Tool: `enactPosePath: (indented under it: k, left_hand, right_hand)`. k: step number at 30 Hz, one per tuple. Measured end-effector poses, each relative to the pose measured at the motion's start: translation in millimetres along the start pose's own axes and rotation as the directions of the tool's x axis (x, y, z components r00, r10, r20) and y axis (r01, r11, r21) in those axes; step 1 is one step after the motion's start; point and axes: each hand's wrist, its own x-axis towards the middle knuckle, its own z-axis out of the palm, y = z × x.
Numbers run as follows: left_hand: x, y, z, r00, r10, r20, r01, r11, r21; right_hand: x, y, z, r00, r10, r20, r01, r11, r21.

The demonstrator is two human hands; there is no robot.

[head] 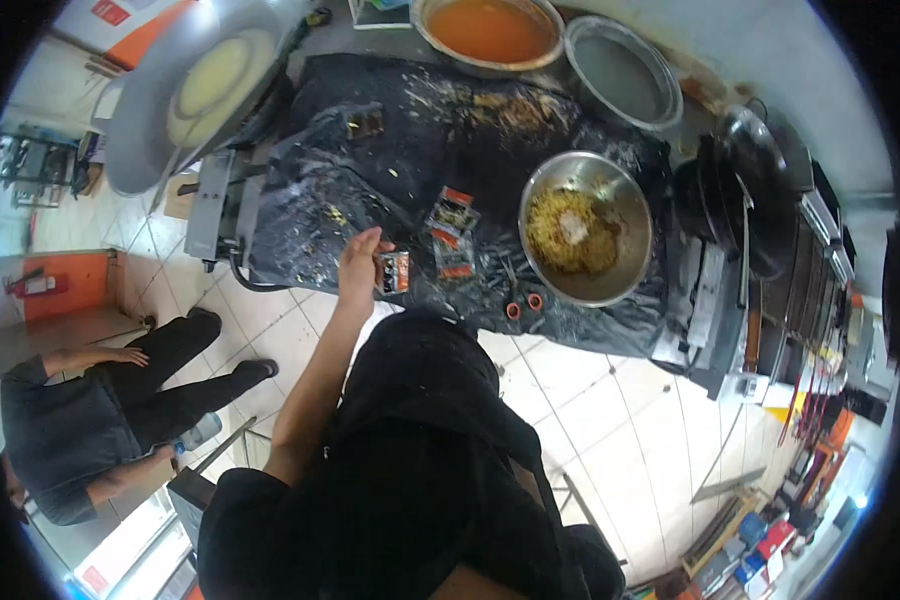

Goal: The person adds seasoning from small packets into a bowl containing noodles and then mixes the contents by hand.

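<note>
My left hand (359, 264) is at the front edge of a table covered in black plastic sheeting (330, 172), its fingers around a small orange-and-black sachet (394, 272). To its right lie more sachets, one an upper packet (452, 211) and one a lower packet (454, 255), overlapping. Scissors with orange-ringed handles (523, 306) rest near the edge. Beyond them stands a steel mixing bowl (640, 225) containing a yellow shredded food (559, 202) with white powder on top and a brown patch. My right hand is out of view.
A large wok (139, 127) with pale liquid stands at the left. At the back are a basin of orange liquid (491, 30) and a grey-looking basin (622, 71). Black pans (757, 187) crowd the right. A seated person (75, 435) holds a bottle at left.
</note>
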Motion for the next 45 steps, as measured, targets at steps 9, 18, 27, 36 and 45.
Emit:
enactPosePath:
  k: [9, 18, 27, 36, 45]
  left_hand:
    - [3.6, -28.7, 3.6, 0.98, -0.144, 0.136, 0.152, 0.987, -0.048]
    - [25.9, -37.7, 26.1, 0.983, -0.174, 0.052, 0.166, 0.978, 0.128]
    - [0.3, 4.4, 65.8, 0.945, -0.262, 0.194, 0.272, 0.962, -0.028]
    - [-7.4, 3.5, 48.6, 0.955, -0.221, 0.196, 0.224, 0.975, 0.01]
    - [-25.6, 5.6, 58.9, 0.971, -0.149, 0.185, 0.127, 0.984, 0.125]
  right_hand:
    - [-14.3, 88.8, -73.5, 0.972, 0.216, 0.089, -0.224, 0.971, 0.087]
    - [39.1, -11.8, 16.5, 0.968, -0.205, 0.147, 0.247, 0.888, -0.388]
    - [9.7, -40.7, 47.0, 0.991, -0.131, -0.014, 0.131, 0.991, 0.007]
    - [-0.4, -18.1, 48.5, 0.989, -0.145, -0.038, 0.143, 0.989, -0.037]
    - [-0.6, -38.0, 61.8, 0.946, -0.325, -0.003, 0.302, 0.881, -0.365]
